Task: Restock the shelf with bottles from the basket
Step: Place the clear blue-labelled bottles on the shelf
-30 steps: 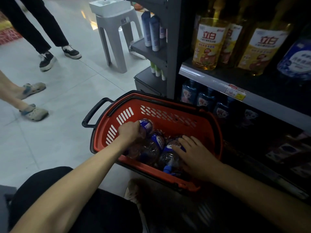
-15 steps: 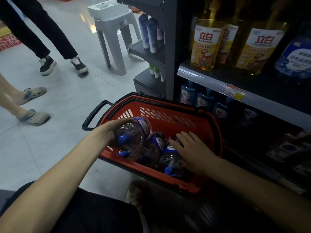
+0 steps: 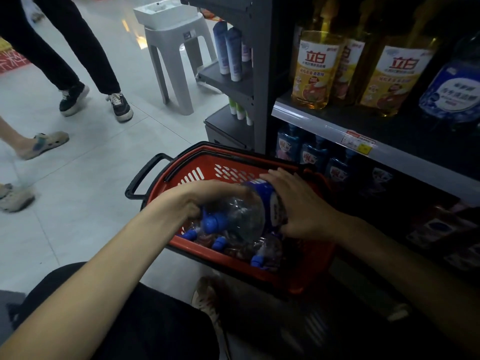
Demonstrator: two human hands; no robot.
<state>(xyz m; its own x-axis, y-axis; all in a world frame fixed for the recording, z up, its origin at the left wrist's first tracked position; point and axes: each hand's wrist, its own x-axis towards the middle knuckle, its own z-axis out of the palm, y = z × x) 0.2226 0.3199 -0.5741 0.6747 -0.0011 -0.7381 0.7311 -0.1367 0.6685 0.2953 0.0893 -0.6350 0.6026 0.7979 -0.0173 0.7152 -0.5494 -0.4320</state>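
A red basket (image 3: 233, 263) with a black handle stands on the floor in front of a dark shelf unit (image 3: 389, 152). Over it both hands hold one clear bottle (image 3: 241, 214) with a blue cap and blue label, lying sideways, cap toward me. My left hand (image 3: 192, 201) grips its neck end. My right hand (image 3: 301, 206) wraps its label end. Several more blue-capped bottles (image 3: 259, 252) lie in the basket below. Blue bottles (image 3: 311, 152) stand on the low shelf behind the basket.
Yellow detergent bottles (image 3: 315, 71) and a blue pack (image 3: 452, 94) fill the upper shelf. A grey plastic stool (image 3: 176, 55) stands on the tiled floor beyond. Two people's legs and shoes (image 3: 119, 106) are at the left. My knee (image 3: 130, 320) is below the basket.
My left hand lifted one bottle out of the basket and up to the right. My right hand left the bottles in the basket and took hold of its label end. The walking person stepped right.
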